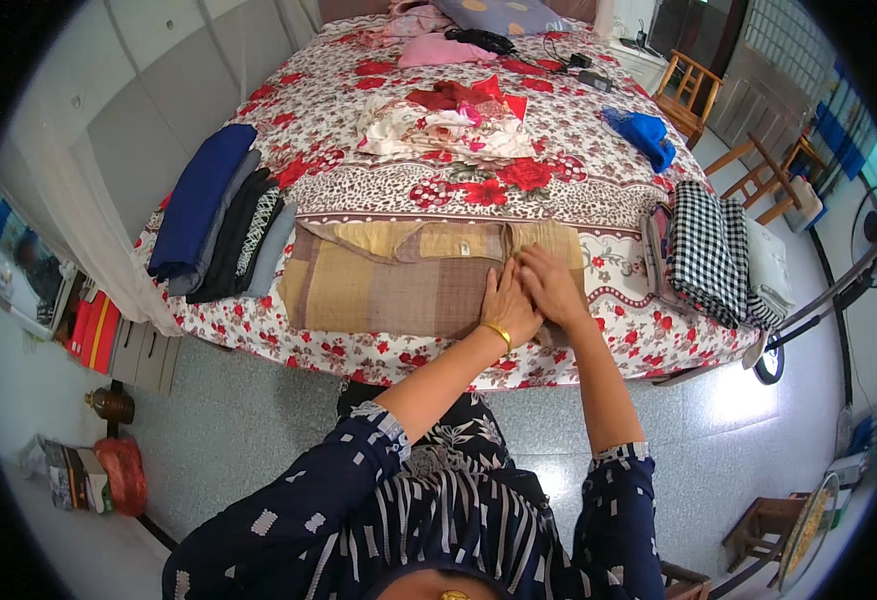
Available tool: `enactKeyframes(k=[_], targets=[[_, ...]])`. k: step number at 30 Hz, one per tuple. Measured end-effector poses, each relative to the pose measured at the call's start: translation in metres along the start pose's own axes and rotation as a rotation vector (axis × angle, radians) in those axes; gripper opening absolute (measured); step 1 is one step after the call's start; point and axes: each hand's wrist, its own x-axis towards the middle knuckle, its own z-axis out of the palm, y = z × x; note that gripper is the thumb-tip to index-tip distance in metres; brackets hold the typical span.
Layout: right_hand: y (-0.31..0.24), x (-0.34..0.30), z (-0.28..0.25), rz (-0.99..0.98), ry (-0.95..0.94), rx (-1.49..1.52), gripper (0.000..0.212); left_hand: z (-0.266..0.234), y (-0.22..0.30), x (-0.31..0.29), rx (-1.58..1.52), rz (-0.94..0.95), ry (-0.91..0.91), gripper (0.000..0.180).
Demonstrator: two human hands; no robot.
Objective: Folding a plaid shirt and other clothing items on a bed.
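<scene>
At the centre of the frame, a tan and brown checked shirt (pixel 399 280) lay flat on the near edge of the bed (pixel 359 350), collar side up and already squared into a broad rectangle. Both hands worked its right end: the left hand (pixel 507 300) lay pressed flat with fingers together, and the right hand (pixel 551 285) rested just beside it, fingers extended flat on the cloth, gripping nothing. Judging by its shape, the folding looked partly done, with the right side being turned in and further folds left.

A stack of dark folded clothes (pixel 221 215) lay at centre left, and a black-and-white checked pile (pixel 707 250) at centre right, both apart from the shirt. Unfolded floral garments (pixel 449 125) and a blue cloth (pixel 644 135) waited in the upper middle of the frame. Nothing blocked the hands.
</scene>
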Motion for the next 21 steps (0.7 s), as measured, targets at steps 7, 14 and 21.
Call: enactKeyframes(k=[7,14,21], targets=[[0.024,0.022,0.004,0.088,-0.24,-0.125,0.058,-0.002,0.002,-0.002,0.026,0.047,0.016,0.07],[0.03,0.061,0.032,0.14,-0.287,-0.284,0.062,0.0,-0.004,-0.013,0.006,0.054,0.098,0.071],[0.037,0.08,0.04,0.183,-0.199,-0.354,0.063,-0.001,-0.009,-0.032,0.046,0.092,0.119,0.067]])
